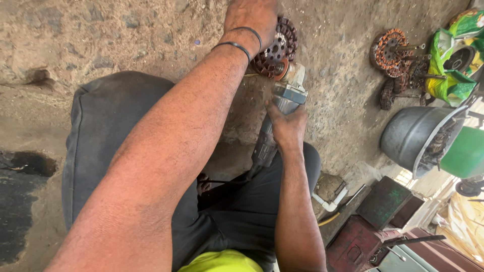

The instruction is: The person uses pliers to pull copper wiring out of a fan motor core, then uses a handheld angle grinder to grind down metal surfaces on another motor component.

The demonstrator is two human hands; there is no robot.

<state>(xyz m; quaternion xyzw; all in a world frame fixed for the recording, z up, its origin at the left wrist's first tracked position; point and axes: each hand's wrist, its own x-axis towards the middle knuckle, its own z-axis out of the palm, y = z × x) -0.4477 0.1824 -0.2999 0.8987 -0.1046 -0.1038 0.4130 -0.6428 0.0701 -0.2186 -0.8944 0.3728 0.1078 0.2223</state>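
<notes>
Grinding looks underway, by my judgement: left hand presses flat on a rusty motor rotor on the ground, right hand clenched around an angle grinder touching it. Beyond the right hand, more rotors lie untouched.

Bare dirt ground, gritty and stony. Resting on it: round rusty motor core at top centre; more rusty cores with shafts at upper right; green bag beside them; grey metal basin tipped on its side.
</notes>
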